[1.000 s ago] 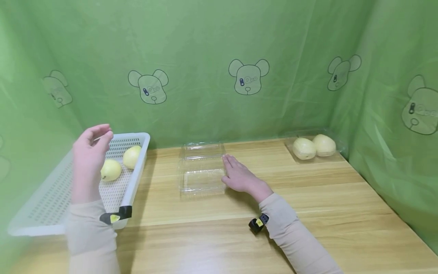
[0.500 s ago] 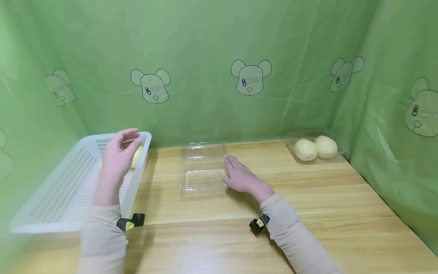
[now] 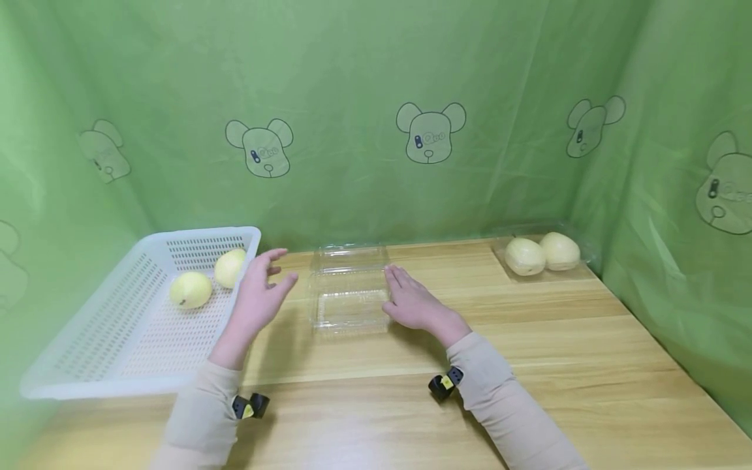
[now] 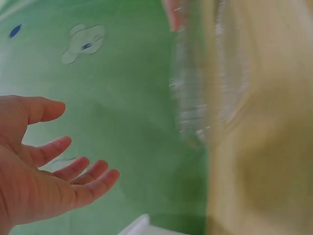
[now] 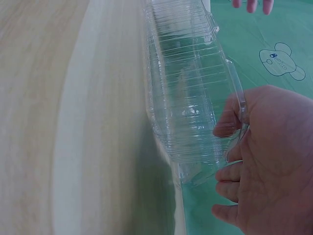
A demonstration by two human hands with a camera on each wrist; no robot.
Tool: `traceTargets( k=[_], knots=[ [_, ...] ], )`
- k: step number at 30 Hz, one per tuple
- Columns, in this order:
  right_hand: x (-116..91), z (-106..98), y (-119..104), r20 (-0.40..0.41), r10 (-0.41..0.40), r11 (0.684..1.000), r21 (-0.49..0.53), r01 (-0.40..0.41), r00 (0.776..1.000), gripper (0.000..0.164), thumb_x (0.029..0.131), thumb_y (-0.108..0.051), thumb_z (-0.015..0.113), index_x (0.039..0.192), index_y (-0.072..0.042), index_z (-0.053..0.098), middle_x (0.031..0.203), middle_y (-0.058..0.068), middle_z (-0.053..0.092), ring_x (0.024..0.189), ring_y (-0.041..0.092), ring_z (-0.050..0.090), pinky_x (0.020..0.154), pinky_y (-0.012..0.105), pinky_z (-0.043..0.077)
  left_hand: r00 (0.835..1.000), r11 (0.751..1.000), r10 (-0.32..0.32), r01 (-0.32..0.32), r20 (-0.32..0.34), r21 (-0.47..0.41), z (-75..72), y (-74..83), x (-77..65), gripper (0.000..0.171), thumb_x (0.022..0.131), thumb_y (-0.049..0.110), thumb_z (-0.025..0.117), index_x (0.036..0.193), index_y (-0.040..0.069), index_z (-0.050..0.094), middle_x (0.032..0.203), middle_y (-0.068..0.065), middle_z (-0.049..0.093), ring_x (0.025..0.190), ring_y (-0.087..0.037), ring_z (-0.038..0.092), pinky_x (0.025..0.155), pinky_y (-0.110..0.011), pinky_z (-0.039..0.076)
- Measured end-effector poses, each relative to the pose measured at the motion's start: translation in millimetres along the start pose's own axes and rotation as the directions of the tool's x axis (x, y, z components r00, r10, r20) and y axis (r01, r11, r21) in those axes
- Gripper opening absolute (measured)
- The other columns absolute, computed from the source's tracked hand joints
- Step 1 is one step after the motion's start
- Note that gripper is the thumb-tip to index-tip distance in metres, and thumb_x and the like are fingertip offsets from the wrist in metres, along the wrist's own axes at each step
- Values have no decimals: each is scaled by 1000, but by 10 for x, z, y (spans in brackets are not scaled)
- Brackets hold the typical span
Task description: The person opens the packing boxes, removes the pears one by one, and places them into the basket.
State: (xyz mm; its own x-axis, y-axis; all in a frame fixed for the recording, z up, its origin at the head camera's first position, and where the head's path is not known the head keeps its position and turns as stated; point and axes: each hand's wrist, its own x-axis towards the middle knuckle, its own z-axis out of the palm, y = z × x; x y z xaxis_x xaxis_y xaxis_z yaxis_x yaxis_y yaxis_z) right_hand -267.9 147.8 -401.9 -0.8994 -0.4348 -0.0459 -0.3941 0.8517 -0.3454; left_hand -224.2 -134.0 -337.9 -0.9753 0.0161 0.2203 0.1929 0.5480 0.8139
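In the head view my left hand [image 3: 258, 297] hovers beside the basket's right rim with fingers spread and nothing in it. The left wrist view shows its palm bare and fingers loosely bent. A clear plastic clamshell box [image 3: 349, 307] lies opened out on the table, its lid [image 3: 349, 258] toward the green backdrop. At the box's right edge is my right hand [image 3: 417, 307]. Its thumb [image 5: 227, 117] shows through the plastic inside the rim, and the other fingers [image 5: 227, 174] lie outside, so it holds that edge. Two yellow pears [image 3: 190, 290] sit in the white basket [image 3: 141, 385].
At the back right, another clear box [image 3: 581, 274] contains two pale pears [image 3: 525, 256]. Green cloth [image 3: 346, 183] with bear-head prints hangs behind and at both sides of the wooden table [image 3: 470, 418].
My left hand has swept right, from over the basket to the space between its rim and the plastic box. The right hand keeps its place at the box's edge.
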Motion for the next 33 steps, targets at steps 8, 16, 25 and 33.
traceTargets(
  k=[8, 16, 25, 33],
  knots=[
    [10, 16, 11, -16, -5, 1000, 10, 5, 1000, 76, 95, -27, 45, 153, 5, 8, 163, 20, 4, 151, 37, 8, 125, 48, 13, 995, 998, -33, 27, 96, 62, 275, -175, -58, 62, 90, 17, 64, 144, 2, 40, 147, -27, 35, 130, -46, 44, 104, -56, 46],
    [5, 32, -4, -42, -7, 999, 46, 9, 999, 78, 96, -27, 47, 152, 6, 6, 162, 22, 4, 151, 38, 9, 125, 48, 14, 961, 985, -74, 29, 265, 169, 398, -261, -142, 75, 90, 24, 65, 149, -5, 29, 155, -29, 27, 142, -47, 29, 118, -59, 24],
    [16, 72, -42, -94, 4, 996, 92, 5, 996, 80, 94, -27, 52, 152, 7, 9, 162, 23, 10, 151, 36, 13, 124, 46, 16, 926, 962, -115, 14, 359, 272, 434, -344, -235, 89, 90, 34, 66, 152, -7, 15, 162, -24, 8, 147, -45, 15, 120, -57, 17],
    [-1, 67, -138, -107, -1, 995, 103, 12, 994, 81, 96, -43, 53, 151, 6, 20, 156, 26, 28, 145, 38, 31, 121, 46, 25, 933, 963, -132, 40, 335, 267, 381, -424, -297, 93, 92, 37, 63, 151, -9, 7, 162, -24, -1, 149, -42, 6, 121, -53, 11]
  ],
)
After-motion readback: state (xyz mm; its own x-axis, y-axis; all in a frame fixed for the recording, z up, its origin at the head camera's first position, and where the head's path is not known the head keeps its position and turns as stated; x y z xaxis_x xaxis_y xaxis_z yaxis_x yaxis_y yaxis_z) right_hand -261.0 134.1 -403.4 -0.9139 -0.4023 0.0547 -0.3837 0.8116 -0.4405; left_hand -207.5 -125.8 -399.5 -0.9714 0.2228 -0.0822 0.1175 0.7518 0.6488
